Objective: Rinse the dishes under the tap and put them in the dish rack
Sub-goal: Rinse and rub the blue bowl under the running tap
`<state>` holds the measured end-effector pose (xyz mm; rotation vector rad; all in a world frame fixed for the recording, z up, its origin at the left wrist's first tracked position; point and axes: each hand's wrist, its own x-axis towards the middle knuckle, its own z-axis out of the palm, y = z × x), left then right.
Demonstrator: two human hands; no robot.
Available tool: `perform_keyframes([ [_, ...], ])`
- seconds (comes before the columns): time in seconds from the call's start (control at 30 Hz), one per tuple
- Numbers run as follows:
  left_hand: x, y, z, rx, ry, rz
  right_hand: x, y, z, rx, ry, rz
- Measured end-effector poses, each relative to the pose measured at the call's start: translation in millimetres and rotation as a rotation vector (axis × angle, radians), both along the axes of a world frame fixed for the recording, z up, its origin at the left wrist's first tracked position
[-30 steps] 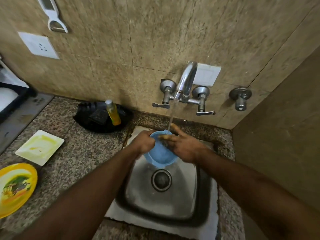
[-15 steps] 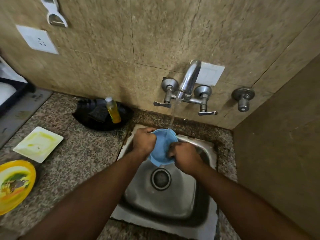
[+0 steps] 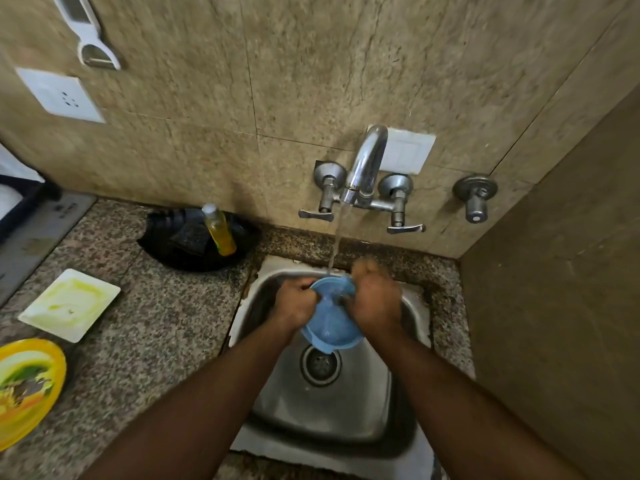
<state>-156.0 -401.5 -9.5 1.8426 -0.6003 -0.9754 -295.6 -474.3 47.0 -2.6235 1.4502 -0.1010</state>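
- The bowl (image 3: 330, 320) has turned in the last second: a second ago it lay flatter with the right hand (image 3: 375, 301) spread open across its rim; now it is tipped, mouth toward the wall and the tap (image 3: 363, 168), base toward the drain (image 3: 321, 364)
- The right hand has gone from flat fingers to a curled grip on the bowl's right rim; its fingertips are blurred, so how deep they reach inside cannot be told
- The left hand (image 3: 298, 303) grips the left rim with curled fingers, much as before
- The stream (image 3: 335, 244) runs from the spout and lands at the far rim, between the two hands; the bowl is held above the sink (image 3: 412, 341), over the drain
- Judgement: the rinse of this bowl is under way, the turning likely meant to bring water over all of the inside; it has not gone to the rack yet
- The white plate (image 3: 69, 304) with yellow smears and the yellow plate (image 3: 24, 389) lie on the counter (image 3: 156, 341) left of the sink, apparently unrinsed, so most of the task seems left
- No dish rack can be picked out with certainty; a dark-edged tray at the far left edge is too cut off to tell
- Writing: none readable; the soap bottle (image 3: 219, 230) in the black dish (image 3: 162, 247) shows no legible label, and faint marks on the grey slab at left are too blurred to read
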Motion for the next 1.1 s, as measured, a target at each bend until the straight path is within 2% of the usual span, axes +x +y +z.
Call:
perform_keyframes([
  [0.07, 0, 2, 1, -0.045, 0.023, -0.001, 2, -4, -4, 0.097, -0.09, -0.15],
  [0.17, -3, 2, 4, -0.089, 0.082, 0.004, 14, 2, -5, 0.246, -0.099, -0.236],
  [0.27, -1, 4, -1, -0.068, 0.024, 0.007, 19, 4, -3, 0.324, -0.098, -0.331],
  [0.37, 5, 9, -9, 0.015, -0.25, -0.069, 25, 8, -2, 0.326, -0.017, -0.3],
  [0.47, 8, 5, -7, 0.268, -0.663, -0.098, 29, 15, -1, 0.293, -0.039, -0.285],
  [0.5, 8, 4, -5, 0.347, -0.734, -0.079, 30, 17, -2, 0.287, -0.051, -0.288],
  [0.57, 4, 3, 3, 0.418, -0.707, -0.039, 31, 21, -3, 0.293, -0.085, -0.31],
  [0.7, -2, 4, 11, 0.439, -0.568, 0.042, 31, 22, -5, 0.326, -0.184, -0.423],
  [0.8, -9, -1, 16, 0.367, -0.513, 0.004, 27, 13, -3, 0.347, -0.238, -0.551],
  [0.97, -27, -3, 21, 0.271, -0.225, 0.147, 26, 4, 3, 0.382, -0.272, -0.71],
  [1.07, -35, -6, 24, 0.254, -0.275, 0.116, 24, 4, 4, 0.413, -0.295, -0.773],
  [1.1, -34, -6, 21, 0.287, -0.342, 0.056, 23, 6, 4, 0.412, -0.285, -0.767],
])
